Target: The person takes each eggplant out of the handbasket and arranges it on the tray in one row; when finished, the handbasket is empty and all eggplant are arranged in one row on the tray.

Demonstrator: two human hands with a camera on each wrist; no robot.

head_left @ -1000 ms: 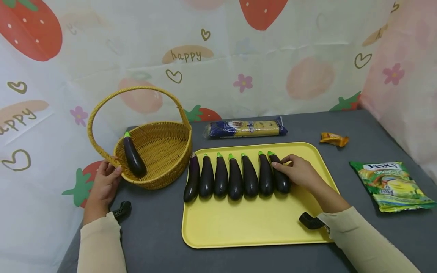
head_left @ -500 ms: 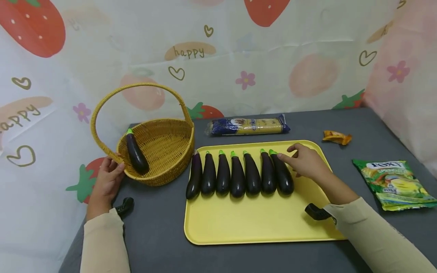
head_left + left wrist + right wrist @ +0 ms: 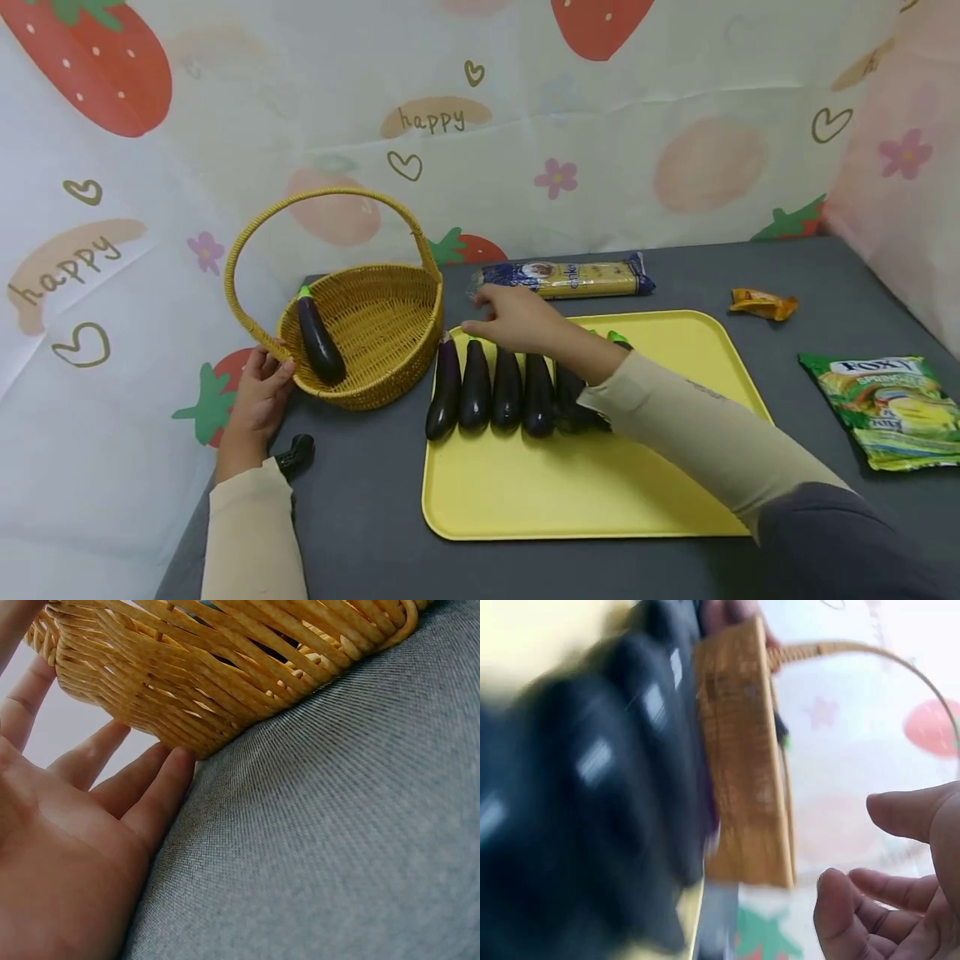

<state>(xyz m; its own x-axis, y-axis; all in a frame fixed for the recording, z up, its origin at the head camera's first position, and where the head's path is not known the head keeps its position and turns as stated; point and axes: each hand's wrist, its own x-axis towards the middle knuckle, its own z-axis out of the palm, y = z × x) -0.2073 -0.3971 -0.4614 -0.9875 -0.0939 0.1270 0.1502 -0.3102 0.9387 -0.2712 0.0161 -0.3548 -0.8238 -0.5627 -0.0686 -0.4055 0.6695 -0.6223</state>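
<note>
My left hand (image 3: 262,392) holds the left side of a wicker basket (image 3: 390,367) near the base of its handle. In the left wrist view, the fingers (image 3: 161,791) reach up to the basket's woven wall (image 3: 172,697). One eggplant (image 3: 321,342) leans inside the basket. Several more eggplants (image 3: 444,392) lie side by side on a yellow tray (image 3: 600,500). Above the stem ends at the left of that row is my right hand (image 3: 513,317), holding nothing, its thumb and fingers apart. My right forearm hides parts of the row's right end.
Behind the tray lies a blue and yellow noodle packet (image 3: 592,279). A small orange wrapped snack (image 3: 763,304) and a green candy bag (image 3: 885,408) are on the right of the grey table (image 3: 367,517). A printed curtain (image 3: 600,167) hangs behind.
My right hand has left the rightmost eggplant and moved left across the row, close to the basket. My left hand stays at the basket. The head view has shifted slightly.
</note>
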